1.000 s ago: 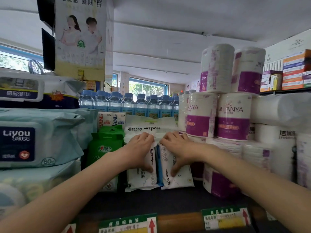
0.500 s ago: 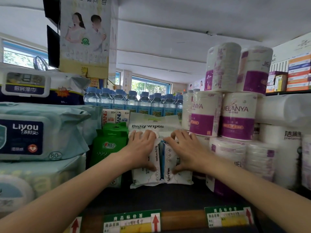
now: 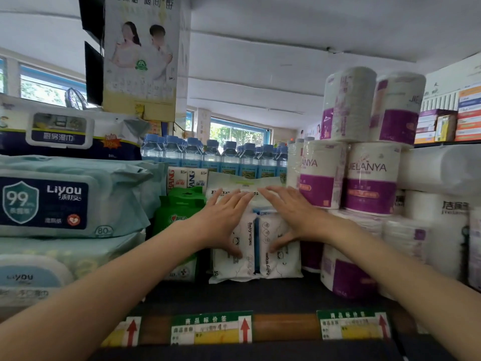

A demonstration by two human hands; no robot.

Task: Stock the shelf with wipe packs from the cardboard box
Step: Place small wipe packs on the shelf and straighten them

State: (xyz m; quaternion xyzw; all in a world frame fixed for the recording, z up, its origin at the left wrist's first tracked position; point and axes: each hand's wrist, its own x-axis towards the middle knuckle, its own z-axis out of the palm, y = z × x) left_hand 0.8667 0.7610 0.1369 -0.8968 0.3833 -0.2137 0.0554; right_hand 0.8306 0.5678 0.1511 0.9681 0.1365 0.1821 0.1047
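Note:
Two white baby wipe packs stand upright side by side on the dark shelf (image 3: 260, 295), the left pack (image 3: 244, 261) and the right pack (image 3: 283, 261). My left hand (image 3: 226, 220) lies flat on the left pack's front with straight, spread fingers and the thumb low on the pack. My right hand (image 3: 289, 217) presses the right pack the same way. A larger baby wipes pack (image 3: 242, 182) stands behind them, half hidden by my fingers. The cardboard box is out of view.
A green wipe pack (image 3: 179, 209) stands just left of the white packs. Large Liyou wipe packs (image 3: 73, 199) are stacked at far left. Purple-labelled paper rolls (image 3: 369, 178) are piled at right. Water bottles (image 3: 213, 155) line the back. Price tags (image 3: 210, 329) run along the shelf's front rail.
My fingers have uncurled from the packs' top edges and now lie straight and spread on the fronts. The two packs stand closer together and more upright.

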